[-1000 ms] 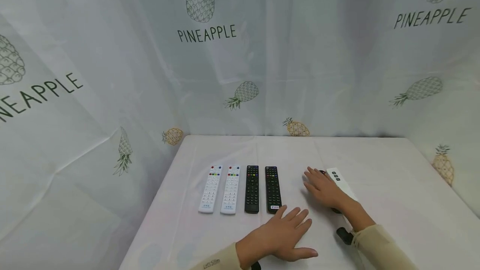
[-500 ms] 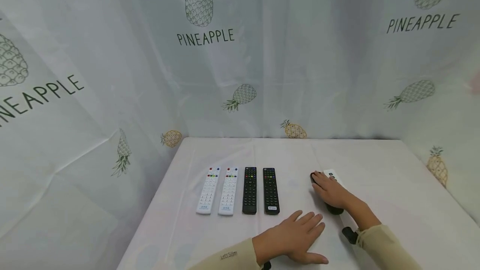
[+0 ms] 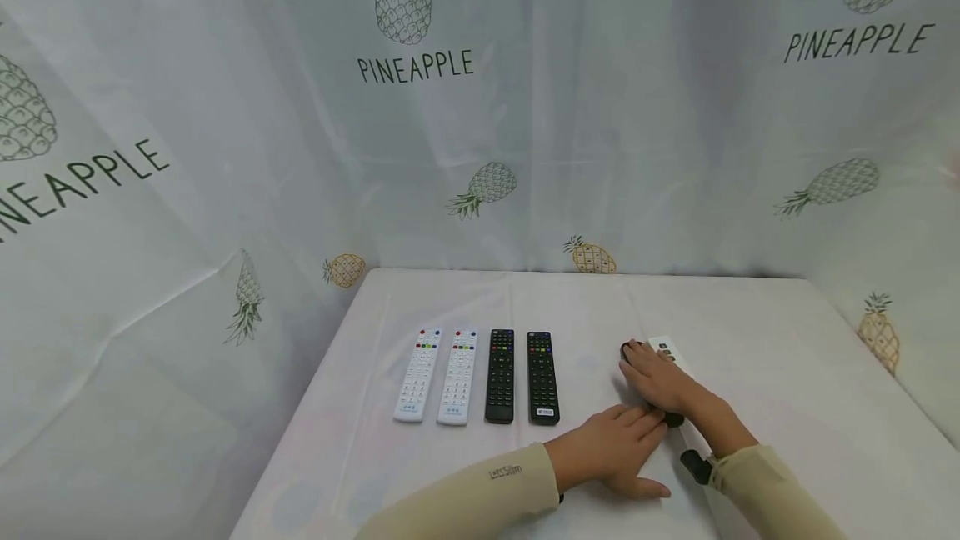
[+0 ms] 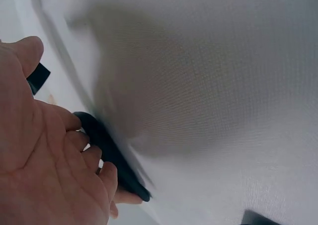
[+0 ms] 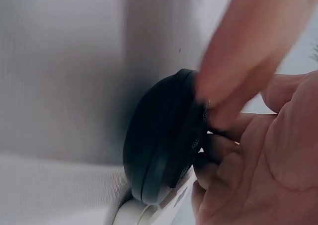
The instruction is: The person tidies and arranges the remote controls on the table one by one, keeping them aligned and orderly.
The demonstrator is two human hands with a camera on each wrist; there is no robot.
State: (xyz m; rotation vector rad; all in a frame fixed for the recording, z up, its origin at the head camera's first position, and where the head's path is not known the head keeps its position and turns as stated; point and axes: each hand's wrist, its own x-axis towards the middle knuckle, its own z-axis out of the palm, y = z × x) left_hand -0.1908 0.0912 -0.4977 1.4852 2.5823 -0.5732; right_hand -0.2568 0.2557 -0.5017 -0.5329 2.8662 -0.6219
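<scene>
In the head view my right hand (image 3: 658, 377) lies palm down over a black remote control (image 3: 675, 420), covering most of it. In the right wrist view its fingertips rest on the button side of the black remote (image 5: 161, 135), not visibly wrapped round it. My left hand (image 3: 618, 450) is just nearer, fingers extended and thumb apart, its fingertips at the near end of the same remote. The left wrist view shows the left palm (image 4: 54, 170) with fingers by the black remote (image 4: 109, 153). A white remote control (image 3: 664, 347) lies close along the right side of the black one, partly hidden.
To the left, two white remotes, one (image 3: 417, 377) and another (image 3: 457, 379), and two black remotes, one (image 3: 500, 377) and another (image 3: 543, 379), lie in a row. They lie on a white-covered table (image 3: 750, 315). A pineapple-print curtain (image 3: 637, 107) hangs around it.
My left hand has moved right and forward, reaching the near end of the black remote. My right hand has shifted slightly right onto that remote, whose far end now shows further left.
</scene>
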